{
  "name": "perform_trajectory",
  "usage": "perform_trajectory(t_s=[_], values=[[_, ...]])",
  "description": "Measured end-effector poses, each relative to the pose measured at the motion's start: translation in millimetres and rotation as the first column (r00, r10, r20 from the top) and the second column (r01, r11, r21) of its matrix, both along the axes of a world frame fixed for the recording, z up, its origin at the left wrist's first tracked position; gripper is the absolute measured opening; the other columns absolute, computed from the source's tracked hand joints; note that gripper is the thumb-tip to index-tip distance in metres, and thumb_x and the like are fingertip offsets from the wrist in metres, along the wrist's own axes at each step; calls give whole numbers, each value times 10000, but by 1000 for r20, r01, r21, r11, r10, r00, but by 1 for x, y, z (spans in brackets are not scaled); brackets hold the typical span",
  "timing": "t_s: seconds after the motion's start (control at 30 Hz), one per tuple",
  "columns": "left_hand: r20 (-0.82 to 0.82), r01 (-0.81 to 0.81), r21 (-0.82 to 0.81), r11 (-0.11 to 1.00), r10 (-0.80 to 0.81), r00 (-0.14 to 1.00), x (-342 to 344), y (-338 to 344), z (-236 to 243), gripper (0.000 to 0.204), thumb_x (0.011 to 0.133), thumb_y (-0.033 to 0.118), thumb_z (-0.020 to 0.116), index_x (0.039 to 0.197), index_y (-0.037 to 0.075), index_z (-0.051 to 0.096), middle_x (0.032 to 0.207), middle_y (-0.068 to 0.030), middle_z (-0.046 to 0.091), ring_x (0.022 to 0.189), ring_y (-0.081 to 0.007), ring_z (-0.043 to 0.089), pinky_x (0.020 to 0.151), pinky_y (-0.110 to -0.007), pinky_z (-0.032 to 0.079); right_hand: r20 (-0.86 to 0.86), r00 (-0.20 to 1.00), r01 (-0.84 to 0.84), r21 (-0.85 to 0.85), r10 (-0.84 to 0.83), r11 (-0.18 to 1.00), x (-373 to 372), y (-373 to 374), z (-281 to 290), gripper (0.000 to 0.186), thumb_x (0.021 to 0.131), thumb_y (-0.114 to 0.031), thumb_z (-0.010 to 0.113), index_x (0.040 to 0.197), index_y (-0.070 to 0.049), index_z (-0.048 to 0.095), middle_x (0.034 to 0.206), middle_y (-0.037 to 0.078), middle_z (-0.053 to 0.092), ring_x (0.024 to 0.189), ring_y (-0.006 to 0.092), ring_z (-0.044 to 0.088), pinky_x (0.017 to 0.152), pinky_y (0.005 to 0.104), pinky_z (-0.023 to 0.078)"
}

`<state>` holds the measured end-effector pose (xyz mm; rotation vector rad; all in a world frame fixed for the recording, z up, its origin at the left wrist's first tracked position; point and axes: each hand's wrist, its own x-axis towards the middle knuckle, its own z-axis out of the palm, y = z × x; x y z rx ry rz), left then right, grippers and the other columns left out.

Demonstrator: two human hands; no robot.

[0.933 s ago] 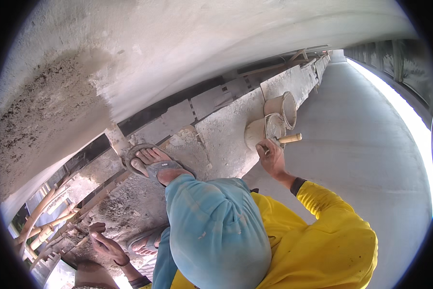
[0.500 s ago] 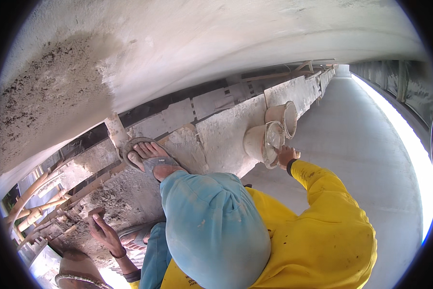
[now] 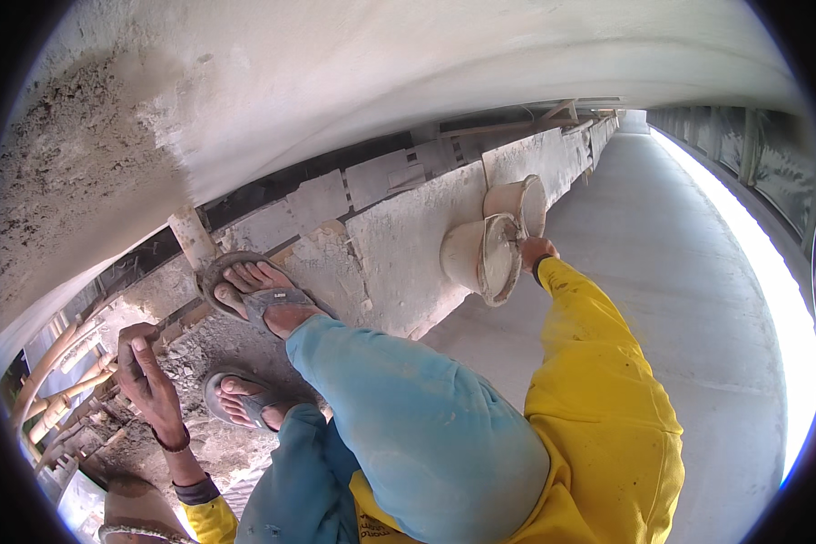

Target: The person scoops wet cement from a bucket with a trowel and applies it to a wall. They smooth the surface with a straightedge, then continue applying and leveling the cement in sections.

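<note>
Left hand (image 3: 149,381), dark band at the wrist, yellow sleeve below, is raised over the rubble-strewn left end of the grey concrete ledge (image 3: 399,245), fingers loosely curled, palm open, holding nothing. Just right of it, two feet in grey rubber sandals (image 3: 254,295) stand on the ledge's crumbly surface, one near the wall edge, one nearer the person. Bent knee in faded blue trousers (image 3: 408,408) fills the centre. Further right, a mortar-caked round bucket (image 3: 480,258) sits at the ledge's outer edge, a second similar bucket (image 3: 517,201) just behind it, touching or nearly so. Right hand (image 3: 535,252) is at the near bucket's rim, fingers closed there; cannot tell if it grips the rim or something inside. Rough plastered wall (image 3: 335,82) runs above.
</note>
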<state>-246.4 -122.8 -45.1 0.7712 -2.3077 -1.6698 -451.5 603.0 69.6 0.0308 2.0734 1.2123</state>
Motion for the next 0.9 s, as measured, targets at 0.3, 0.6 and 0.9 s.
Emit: perform_trajectory(t_s=[0.3, 0.6, 0.9], values=[[-215, 212, 135, 968, -180, 960, -89, 43, -10, 326, 1079, 238, 470, 945, -20, 618, 879, -84, 619, 835, -161, 567, 789, -313, 458, -162, 981, -144, -226, 108, 963, 84, -41, 90, 303, 833, -113, 649, 1135, -119, 642, 1004, 104, 679, 914, 317, 700, 780, 438, 574], [-219, 604, -12, 797, -591, 776, -123, 79, 34, 254, 1037, 200, 510, 1022, -30, 618, 869, -128, 634, 805, -201, 606, 769, -328, 476, -271, 963, -24, -138, -14, 990, 82, -59, 125, 369, 798, -151, 670, 1165, -160, 636, 1013, 101, 684, 942, 280, 701, 763, 404, 560], [-166, 785, -277, 554, -832, 529, -203, 125, 130, 238, 1008, 189, 560, 1141, -7, 583, 896, -162, 651, 854, -254, 665, 776, -361, 511, -212, 892, 266, -469, -400, 842, 78, 12, 21, 281, 824, -262, 667, 1035, -82, 710, 963, 191, 728, 930, 394, 701, 822, 473, 561]])
